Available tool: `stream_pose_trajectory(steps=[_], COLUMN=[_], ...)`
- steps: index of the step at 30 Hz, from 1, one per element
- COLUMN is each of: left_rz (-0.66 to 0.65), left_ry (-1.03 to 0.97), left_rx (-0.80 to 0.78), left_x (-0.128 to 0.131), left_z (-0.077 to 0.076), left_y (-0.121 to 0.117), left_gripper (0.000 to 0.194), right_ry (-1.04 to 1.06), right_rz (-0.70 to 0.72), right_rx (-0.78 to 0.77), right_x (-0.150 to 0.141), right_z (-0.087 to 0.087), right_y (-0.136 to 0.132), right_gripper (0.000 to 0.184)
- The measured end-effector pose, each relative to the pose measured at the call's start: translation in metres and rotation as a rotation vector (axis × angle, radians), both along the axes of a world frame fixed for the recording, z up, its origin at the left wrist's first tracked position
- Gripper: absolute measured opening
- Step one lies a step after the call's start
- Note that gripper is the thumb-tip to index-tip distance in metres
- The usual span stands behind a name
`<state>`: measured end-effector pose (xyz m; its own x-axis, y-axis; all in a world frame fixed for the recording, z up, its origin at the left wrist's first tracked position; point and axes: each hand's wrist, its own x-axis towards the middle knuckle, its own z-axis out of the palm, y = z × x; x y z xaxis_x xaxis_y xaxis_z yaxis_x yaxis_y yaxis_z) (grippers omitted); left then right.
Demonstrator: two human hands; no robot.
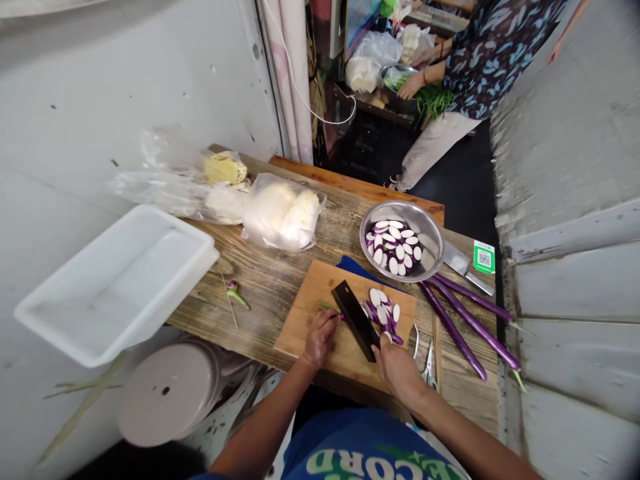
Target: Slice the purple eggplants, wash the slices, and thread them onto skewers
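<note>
Right grip (397,367) is closed on the cleaver (356,321); an eggplant end (343,318) is pinched by the left grip (321,337) — which could be nicked should that end roll.

A dark, broad-bladed cleaver (354,317), held diagonally over a wooden cutting board (300,313), separates a green-stemmed eggplant end (342,317), mostly hidden in a grasp at left, from loose, white-faced, purple-skinned slices (382,308) at right. More oval slices (394,247) lie in a round steel bowl (431,248) beyond the board's far right corner. Three slender, glossy whole eggplants (473,319) fan out from beside the bowl toward the near right.
</note>
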<state>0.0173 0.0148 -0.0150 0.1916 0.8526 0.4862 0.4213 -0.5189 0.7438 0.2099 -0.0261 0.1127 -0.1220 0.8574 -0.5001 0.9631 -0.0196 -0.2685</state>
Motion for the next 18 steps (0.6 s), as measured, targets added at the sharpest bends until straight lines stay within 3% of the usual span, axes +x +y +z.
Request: stream_pose_trajectory(steps=[6,18], left_rz=[0.022,-0.004], left_ry=[0.012,-0.019], left_rx=[-0.014,-0.037], left_x=[0.0004,-0.0003], left_z=[-0.0060,-0.0036], left_y=[-0.0001,-0.0008], left_gripper=[0.019,0.021], right_ry=[-0.008,0.020], right_rz=[0.016,0.030], right_rx=[0.036,-0.020], right_x=[0.0012,0.0012], right_z=[-0.0077,0.0021], right_y=[-0.0107,-0.0081], right_gripper=[0.025,0.023])
